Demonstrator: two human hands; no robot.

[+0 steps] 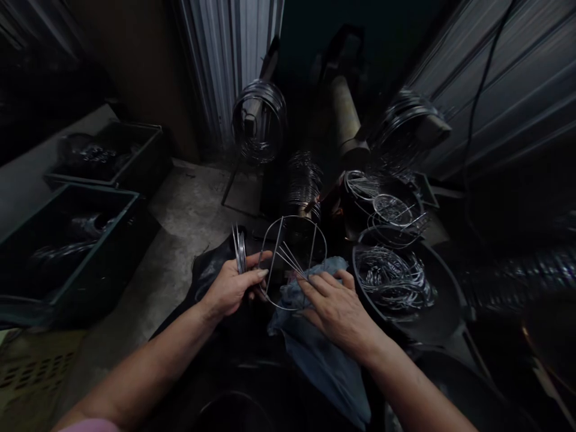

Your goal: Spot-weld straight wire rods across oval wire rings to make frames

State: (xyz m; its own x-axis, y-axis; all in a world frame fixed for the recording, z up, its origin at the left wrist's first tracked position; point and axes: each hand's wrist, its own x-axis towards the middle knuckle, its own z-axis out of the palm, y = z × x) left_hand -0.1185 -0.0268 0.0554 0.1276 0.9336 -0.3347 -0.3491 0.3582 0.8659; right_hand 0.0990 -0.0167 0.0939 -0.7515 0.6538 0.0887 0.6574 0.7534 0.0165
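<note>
My left hand [231,288] is closed, its thumb and fingers pinching the left side of a round wire frame [276,252] that has two straight bars across it. A bundle of thin metal rods [240,251] sticks up from the same hand. My right hand [336,300], fingers closed and palm down, holds several loose wire rods [290,259] that fan out across the frame's opening. Beneath the right hand lies a blue cloth [321,360]. The right fingertips are partly hidden.
To the right, a round tub [450,300] holds a tangle of wire pieces [393,276], with finished-looking wire rings [391,210] behind it. Wire coils [258,123] hang ahead, and another coil [306,180] lies in front. Green crates [130,207] stand at left.
</note>
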